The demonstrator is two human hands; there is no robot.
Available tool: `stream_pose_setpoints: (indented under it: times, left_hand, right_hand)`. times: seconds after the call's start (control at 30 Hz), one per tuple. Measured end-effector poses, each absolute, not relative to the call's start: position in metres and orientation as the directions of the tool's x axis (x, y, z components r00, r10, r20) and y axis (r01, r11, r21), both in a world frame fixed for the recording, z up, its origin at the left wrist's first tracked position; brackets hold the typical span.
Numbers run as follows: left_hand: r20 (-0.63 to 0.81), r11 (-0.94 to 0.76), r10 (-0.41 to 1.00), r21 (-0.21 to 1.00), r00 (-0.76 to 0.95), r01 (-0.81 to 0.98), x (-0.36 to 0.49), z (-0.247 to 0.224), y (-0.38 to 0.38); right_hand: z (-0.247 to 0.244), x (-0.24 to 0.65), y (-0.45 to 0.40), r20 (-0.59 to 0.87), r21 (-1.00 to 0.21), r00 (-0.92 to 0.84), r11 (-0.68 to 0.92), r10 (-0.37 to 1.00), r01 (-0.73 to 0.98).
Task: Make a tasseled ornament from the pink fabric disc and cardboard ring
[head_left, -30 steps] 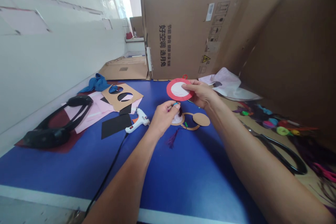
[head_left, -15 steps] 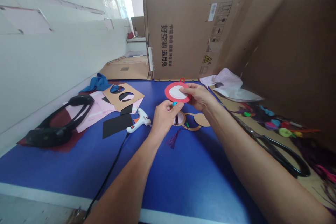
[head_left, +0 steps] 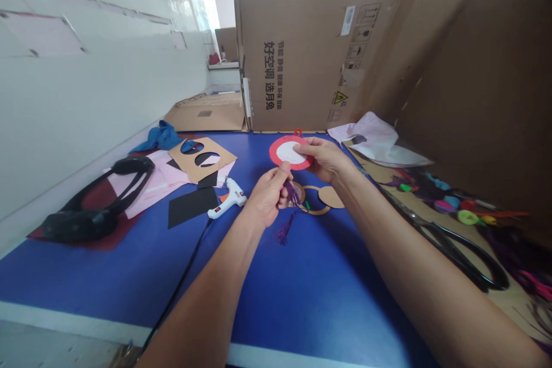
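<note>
My right hand (head_left: 323,158) pinches the right edge of a red disc (head_left: 275,152) that has a white centre and a small red loop on top. At the disc's lower edge, my left hand (head_left: 271,191) is closed with thumb and fingers together, and a purple tassel (head_left: 292,192) hangs from it. Behind and below the hands, cardboard rings (head_left: 321,211) and a cardboard disc (head_left: 331,197) lie on the blue table (head_left: 293,299). Another purple tassel (head_left: 283,233) lies just in front of them.
A white glue gun (head_left: 230,198) with a black cord, black paper (head_left: 192,207), cut cardboard (head_left: 181,164) and a black headset (head_left: 81,224) lie on the left. On the right are black-handled scissors (head_left: 470,253) and craft bits. A large cardboard box (head_left: 310,80) stands behind.
My left hand has turned and moved slightly down; the blue bead at its fingertips is now hidden, and the purple tassel shows beside the fingers. The red disc has shifted slightly left.
</note>
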State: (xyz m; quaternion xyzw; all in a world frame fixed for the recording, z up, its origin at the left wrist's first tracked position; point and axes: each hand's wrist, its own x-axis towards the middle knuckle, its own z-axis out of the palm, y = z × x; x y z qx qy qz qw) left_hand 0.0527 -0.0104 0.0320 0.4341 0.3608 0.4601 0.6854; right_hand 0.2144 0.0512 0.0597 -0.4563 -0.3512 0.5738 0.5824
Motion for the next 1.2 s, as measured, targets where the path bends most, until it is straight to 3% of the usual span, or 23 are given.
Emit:
stream_pose_setpoints:
  times: [1.2]
  left_hand:
    - [-0.250, 0.370, 0.908, 0.857, 0.336, -0.360, 0.053, 0.039, -0.010]
  right_hand:
    - [0.062, 0.225, 0.056, -0.110, -0.935, 0.108, -0.066, 0.988, -0.348]
